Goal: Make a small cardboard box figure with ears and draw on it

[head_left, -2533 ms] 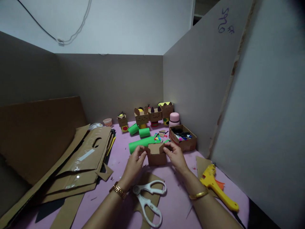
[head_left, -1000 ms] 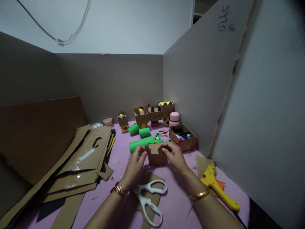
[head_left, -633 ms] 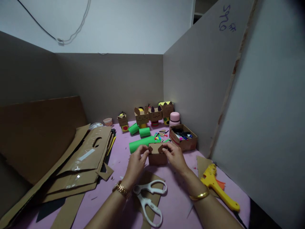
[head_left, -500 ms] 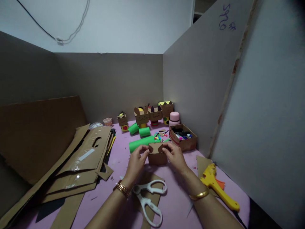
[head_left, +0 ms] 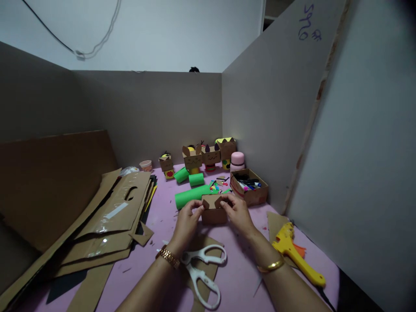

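Observation:
A small brown cardboard box [head_left: 212, 214] with two little cardboard ears on its top edge stands on the pink table [head_left: 237, 277]. My left hand [head_left: 186, 223] pinches the left ear and box edge with curled fingers. My right hand [head_left: 237, 212] pinches the right ear and holds the box's right side. Both wrists wear gold bracelets. White-handled scissors [head_left: 203, 273] lie on a cardboard scrap just in front of my hands.
A long green paper tube [head_left: 190, 197] and two short ones lie behind the box. Several cardboard figures [head_left: 203, 158] and a pink jar stand by the back wall. A box of markers [head_left: 248, 186] sits to the right, a yellow glue gun [head_left: 294, 255] nearer, stacked cardboard sheets [head_left: 107, 221] to the left.
My left hand has slid in from the box's left side onto its top left corner, where a small ear now shows. My right hand has stayed on the right ear.

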The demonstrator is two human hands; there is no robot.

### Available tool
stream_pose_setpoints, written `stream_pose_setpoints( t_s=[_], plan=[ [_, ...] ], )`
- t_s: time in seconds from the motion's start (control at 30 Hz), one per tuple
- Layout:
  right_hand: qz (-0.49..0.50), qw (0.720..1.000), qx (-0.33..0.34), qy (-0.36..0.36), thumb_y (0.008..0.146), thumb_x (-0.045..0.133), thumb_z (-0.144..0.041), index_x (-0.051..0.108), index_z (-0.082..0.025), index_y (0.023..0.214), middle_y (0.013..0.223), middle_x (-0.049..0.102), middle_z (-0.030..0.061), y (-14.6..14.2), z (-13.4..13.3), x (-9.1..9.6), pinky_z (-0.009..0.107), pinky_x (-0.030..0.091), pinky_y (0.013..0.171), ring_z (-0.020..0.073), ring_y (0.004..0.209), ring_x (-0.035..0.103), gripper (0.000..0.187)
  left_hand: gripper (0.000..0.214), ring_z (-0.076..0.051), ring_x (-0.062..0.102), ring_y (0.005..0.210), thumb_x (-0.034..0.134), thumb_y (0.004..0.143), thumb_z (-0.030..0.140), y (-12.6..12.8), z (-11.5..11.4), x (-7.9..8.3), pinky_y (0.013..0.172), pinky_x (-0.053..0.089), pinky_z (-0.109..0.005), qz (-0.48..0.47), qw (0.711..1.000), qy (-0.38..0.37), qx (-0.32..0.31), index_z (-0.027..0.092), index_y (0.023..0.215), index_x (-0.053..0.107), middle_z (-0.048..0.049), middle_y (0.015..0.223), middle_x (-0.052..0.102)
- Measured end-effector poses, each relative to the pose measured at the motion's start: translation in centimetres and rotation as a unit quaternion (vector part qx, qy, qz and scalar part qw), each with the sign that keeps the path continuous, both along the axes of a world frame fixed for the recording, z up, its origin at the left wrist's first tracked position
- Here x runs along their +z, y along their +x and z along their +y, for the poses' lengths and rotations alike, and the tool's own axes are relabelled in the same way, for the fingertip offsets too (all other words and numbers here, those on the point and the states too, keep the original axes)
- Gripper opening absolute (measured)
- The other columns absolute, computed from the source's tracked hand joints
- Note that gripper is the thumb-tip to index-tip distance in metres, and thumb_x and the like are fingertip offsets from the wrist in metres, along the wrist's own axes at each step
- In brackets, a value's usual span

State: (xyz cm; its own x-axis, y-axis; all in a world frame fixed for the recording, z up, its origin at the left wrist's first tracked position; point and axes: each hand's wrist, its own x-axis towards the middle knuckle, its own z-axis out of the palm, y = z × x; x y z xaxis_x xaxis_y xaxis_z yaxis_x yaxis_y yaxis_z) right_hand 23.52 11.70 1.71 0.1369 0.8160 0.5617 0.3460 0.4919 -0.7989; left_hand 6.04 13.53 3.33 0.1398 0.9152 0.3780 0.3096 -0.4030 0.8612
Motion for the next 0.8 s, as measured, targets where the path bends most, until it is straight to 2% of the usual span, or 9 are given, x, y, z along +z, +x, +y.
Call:
stream_pose_setpoints(
  t_s=[0.2, 0.4, 0.8],
  plan=[
    [0.014, 1.0, -0.008, -0.005, 0.079, 0.054, -0.02, 0.066, -0.021, 0.082, 0.079, 0.07, 0.0041, -0.1, 0.0, -0.1, 0.03, 0.046, 0.069, 0.0213, 0.076, 0.063, 0.012, 0.01, -0.021, 0.062, 0.077, 0.057, 0.078, 0.029, -0.1, -0.1, -0.5, 0.071, 0.046, -0.031, 0.0, 1.0, 0.006, -0.005, 0.021, 0.076, 0.061, -0.0018, 0.078, 0.068],
    [0.043, 0.999, 0.002, -0.022, 0.076, 0.055, -0.02, 0.064, -0.02, 0.082, 0.077, 0.069, 0.003, -0.1, 0.4, -0.7, 0.029, 0.046, 0.067, 0.0196, 0.071, 0.062, 0.011, 0.011, -0.021, 0.062, 0.082, 0.055, 0.08, 0.027, -0.1, 0.0, -1.3, 0.07, 0.047, -0.029, -0.009, 1.0, 0.0, -0.013, 0.02, 0.083, 0.063, -0.0028, 0.085, 0.069],
    [0.058, 0.998, 0.022, -0.028, 0.079, 0.055, -0.024, 0.061, -0.02, 0.077, 0.073, 0.066, 0.0007, 0.0, 0.1, -0.3, 0.027, 0.045, 0.064, 0.0181, 0.069, 0.06, 0.008, 0.01, -0.021, 0.065, 0.083, 0.06, 0.076, 0.027, 0.2, 0.0, -1.7, 0.07, 0.049, -0.029, -0.049, 0.999, -0.012, -0.014, 0.019, 0.08, 0.063, -0.0037, 0.087, 0.071]
  ],
)
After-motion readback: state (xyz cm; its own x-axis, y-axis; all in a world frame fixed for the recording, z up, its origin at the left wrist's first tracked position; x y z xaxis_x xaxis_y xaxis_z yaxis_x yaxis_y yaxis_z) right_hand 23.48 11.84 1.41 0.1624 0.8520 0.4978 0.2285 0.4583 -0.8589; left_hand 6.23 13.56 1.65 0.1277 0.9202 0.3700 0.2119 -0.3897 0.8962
